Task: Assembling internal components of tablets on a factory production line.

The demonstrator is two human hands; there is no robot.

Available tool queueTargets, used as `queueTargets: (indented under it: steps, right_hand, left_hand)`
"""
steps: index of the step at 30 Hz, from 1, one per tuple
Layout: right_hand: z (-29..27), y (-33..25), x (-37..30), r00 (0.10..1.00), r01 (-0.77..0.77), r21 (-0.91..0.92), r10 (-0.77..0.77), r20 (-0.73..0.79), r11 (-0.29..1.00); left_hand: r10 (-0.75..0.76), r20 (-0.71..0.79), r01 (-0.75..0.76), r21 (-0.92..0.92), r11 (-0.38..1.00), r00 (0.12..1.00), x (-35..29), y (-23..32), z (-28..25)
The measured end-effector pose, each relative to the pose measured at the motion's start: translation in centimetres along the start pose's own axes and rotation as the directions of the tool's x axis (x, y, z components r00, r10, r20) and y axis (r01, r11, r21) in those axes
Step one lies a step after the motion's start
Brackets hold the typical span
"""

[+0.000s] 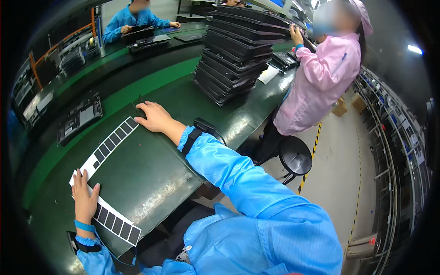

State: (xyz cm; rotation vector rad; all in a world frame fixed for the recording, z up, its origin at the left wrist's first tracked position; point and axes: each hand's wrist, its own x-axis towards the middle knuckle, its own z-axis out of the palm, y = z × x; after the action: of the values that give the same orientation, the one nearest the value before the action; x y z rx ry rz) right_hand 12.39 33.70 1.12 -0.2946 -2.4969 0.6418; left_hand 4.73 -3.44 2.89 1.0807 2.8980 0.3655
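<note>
While both open palms press flat, left hand (pixel 85 197) pins the white strip (pixel 103 151) at 7 o'clock; right hand (pixel 156 118) rests at 11 o'clock on the dark panel (pixel 142 174), gripping nothing.

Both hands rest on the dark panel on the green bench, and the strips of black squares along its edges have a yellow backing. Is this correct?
Not quite: the strips of black squares have a white backing, not yellow, as the head view shows. The rest holds: the left hand and right hand rest on the dark panel on the green bench.

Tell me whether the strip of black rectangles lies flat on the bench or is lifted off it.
Flat. The white strip of black rectangles lies along the green bench; the left hand presses its bend, and the right hand rests by its far end.
</note>
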Motion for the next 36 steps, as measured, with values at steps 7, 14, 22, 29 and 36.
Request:
queueTargets:
  steps: [7, 14, 22, 29, 36]
  right_hand:
    - [0.1, 0.1, 0.0, 0.997, -0.011, 0.080, 0.004, 0.083, 0.997]
    - [-1.0, -0.8, -0.5, 0.995, -0.104, 0.207, 0.101, 0.027, 0.973]
    - [-0.7, -0.9, -0.8, 0.996, -0.083, 0.135, 0.077, 0.049, 0.987]
    - [-1.3, -0.9, -0.6, 0.990, -0.100, 0.089, 0.090, 0.113, 0.991]
    - [-1.1, -1.0, -0.9, 0.993, -0.074, 0.096, 0.064, 0.104, 0.993]
  left_hand:
    - [-0.037, 0.000, 0.037, 0.026, 0.999, 0.999, -0.1, 0.1, -0.4]
    - [0.016, -0.055, -0.021, -0.083, 0.996, 0.998, -0.1, -0.1, 0.2]
    - [-0.033, -0.134, 0.031, -0.017, 0.999, 0.991, -0.5, -0.2, -0.2]
    - [-0.152, -0.103, 0.152, -0.011, 0.988, 0.983, -0.2, -1.3, 0.8]
    - [-0.105, -0.092, 0.103, -0.026, 0.994, 0.990, 0.0, -1.6, 1.7]
